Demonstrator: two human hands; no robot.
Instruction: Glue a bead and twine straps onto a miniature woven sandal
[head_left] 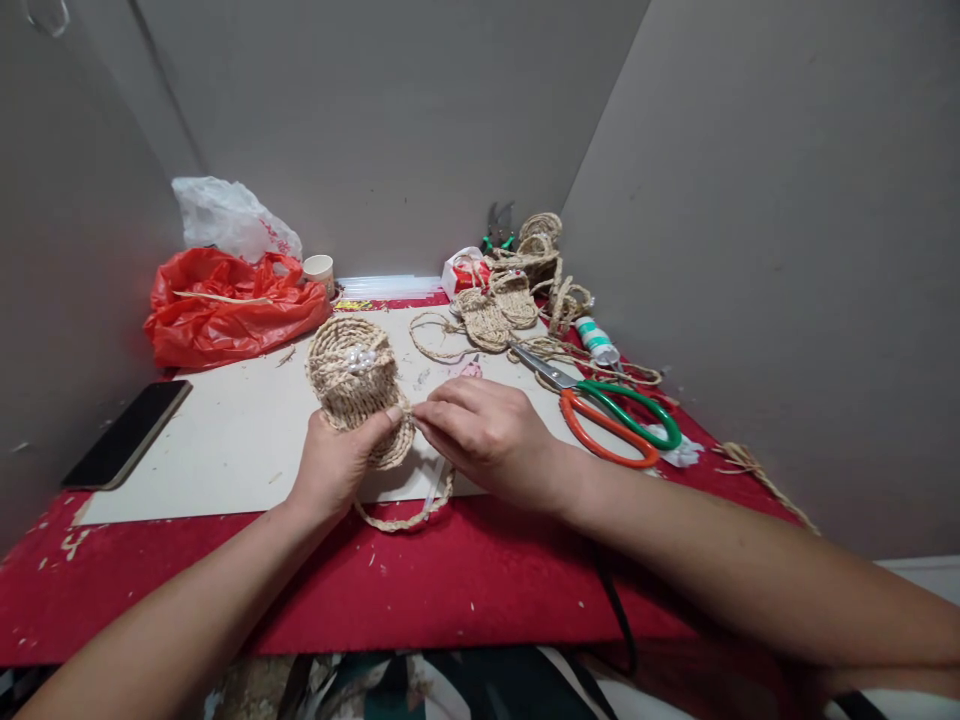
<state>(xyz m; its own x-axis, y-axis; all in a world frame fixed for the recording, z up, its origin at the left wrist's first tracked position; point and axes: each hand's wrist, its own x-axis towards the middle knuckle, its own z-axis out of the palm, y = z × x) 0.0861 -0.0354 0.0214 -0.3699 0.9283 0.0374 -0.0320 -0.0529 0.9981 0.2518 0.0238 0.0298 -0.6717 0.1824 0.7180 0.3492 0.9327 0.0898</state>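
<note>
There are two bare hands, one left hand (330, 460) and one right hand (487, 430), and one tan braided-straw slipper shape (360, 405) between them. Beyond lie two smaller tan woven-straw pieces (482, 322). I count two plastic bags, one crinkled red bag (225, 325) and one translucent white bag (225, 215); one pair of orange-and-green-handled scissors (559, 377); one black rectangular phone (127, 437); one pale paper cup (319, 268). The clear slender sticks (390, 288) overlap too closely to count.
</note>
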